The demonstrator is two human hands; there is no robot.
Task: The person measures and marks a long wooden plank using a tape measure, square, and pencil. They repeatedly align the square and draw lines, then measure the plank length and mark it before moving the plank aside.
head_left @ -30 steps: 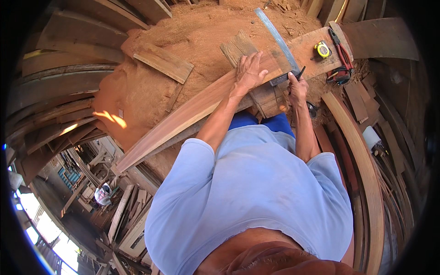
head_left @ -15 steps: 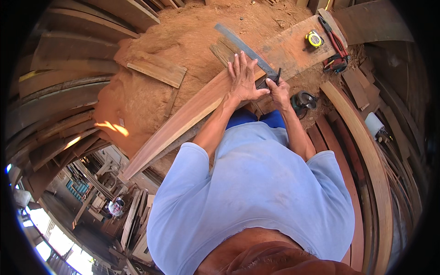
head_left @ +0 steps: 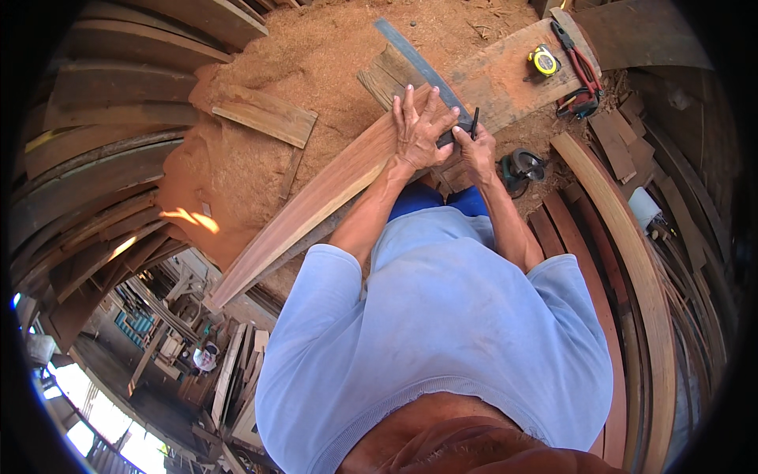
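Sawdust-covered ground (head_left: 316, 55) fills the upper part of the view, ringed by stacks of curved planks (head_left: 95, 158) at left and bent strips (head_left: 632, 261) at right. Across it lies a long reddish plank (head_left: 316, 201), running from lower left up to a wider, paler board (head_left: 505, 75) that serves as the worktop.

Left hand (head_left: 420, 126): spread flat, fingers apart, pressing a long grey metal ruler (head_left: 418, 63) down across the plank near its upper end. Right hand (head_left: 478, 146): closed on a dark pencil (head_left: 474, 122), whose upper end stands just above the knuckles beside the ruler's edge; the tip is hidden, so contact with the wood cannot be confirmed.

On the pale board, well apart from the hands: a yellow tape measure (head_left: 543, 59) and a red-handled tool (head_left: 580, 75). A dark round power tool (head_left: 521, 166) lies on the ground just to the right of the right hand.

Judged from this arrangement, measuring and placing the ruler appear done and a line is being marked. No finished line or cut is visible on the plank, so any cutting seems yet to come.
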